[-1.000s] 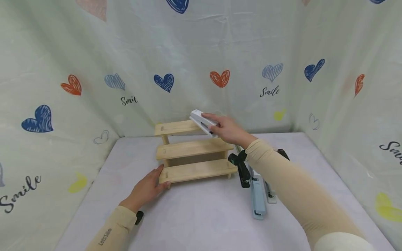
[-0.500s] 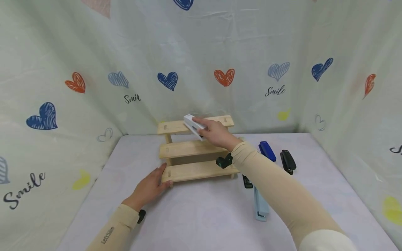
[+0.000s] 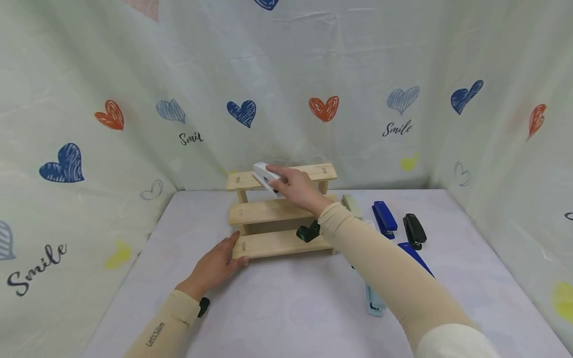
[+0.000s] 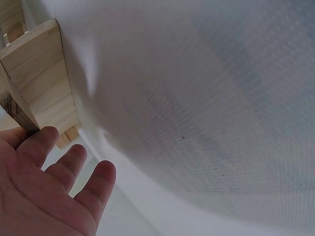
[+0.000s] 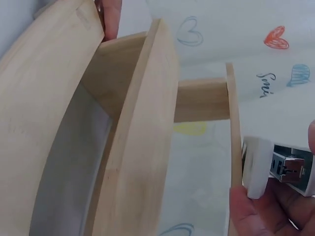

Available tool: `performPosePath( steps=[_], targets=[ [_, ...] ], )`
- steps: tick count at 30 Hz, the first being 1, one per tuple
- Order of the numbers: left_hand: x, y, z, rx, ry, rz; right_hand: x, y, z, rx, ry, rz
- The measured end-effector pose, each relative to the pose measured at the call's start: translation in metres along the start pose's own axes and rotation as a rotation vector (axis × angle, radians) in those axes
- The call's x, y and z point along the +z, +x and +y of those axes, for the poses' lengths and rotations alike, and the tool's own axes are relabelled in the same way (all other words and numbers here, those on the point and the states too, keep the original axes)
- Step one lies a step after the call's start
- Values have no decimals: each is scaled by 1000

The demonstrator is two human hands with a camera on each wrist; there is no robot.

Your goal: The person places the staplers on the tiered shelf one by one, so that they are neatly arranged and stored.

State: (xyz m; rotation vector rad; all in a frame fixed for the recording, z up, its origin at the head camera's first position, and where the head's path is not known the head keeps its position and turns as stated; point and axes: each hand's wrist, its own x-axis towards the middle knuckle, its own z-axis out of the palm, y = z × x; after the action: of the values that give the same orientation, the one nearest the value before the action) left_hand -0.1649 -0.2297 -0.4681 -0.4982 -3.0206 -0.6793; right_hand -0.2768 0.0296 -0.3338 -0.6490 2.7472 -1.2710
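A three-tier wooden shelf stands at the back of the table. My right hand grips a white stapler at the left part of the top tier. The stapler lies slantwise, its near end out over the front edge; whether it touches the board I cannot tell. In the right wrist view the white stapler is beside the top board, its metal inside showing. My left hand holds the left end of the bottom tier, thumb at the front corner. In the left wrist view several of its fingers extend past the board.
Right of the shelf lie a blue stapler, a black stapler, a pale green one and a light blue one. Another blue thing is partly behind my right sleeve. A heart-patterned curtain hangs behind the table.
My right hand has carried the white stapler leftward along the top tier. The left hand keeps its place on the bottom tier. The view has shifted slightly, and more staplers show beyond my right arm.
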Motion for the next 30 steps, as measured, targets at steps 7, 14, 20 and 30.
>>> performPosePath(
  steps=[7,14,20,30],
  targets=[
    [-2,0,2,-11,-7,-12,11,2,-6,-22,-6,6],
    [-4,0,5,-25,-9,-22,14,5,-7,-63,-50,-35],
    [-3,1,4,-18,-4,-17,17,7,-6,-100,-53,-38],
    [-4,1,7,-23,-10,-3,22,9,4,-151,70,-53]
  ],
)
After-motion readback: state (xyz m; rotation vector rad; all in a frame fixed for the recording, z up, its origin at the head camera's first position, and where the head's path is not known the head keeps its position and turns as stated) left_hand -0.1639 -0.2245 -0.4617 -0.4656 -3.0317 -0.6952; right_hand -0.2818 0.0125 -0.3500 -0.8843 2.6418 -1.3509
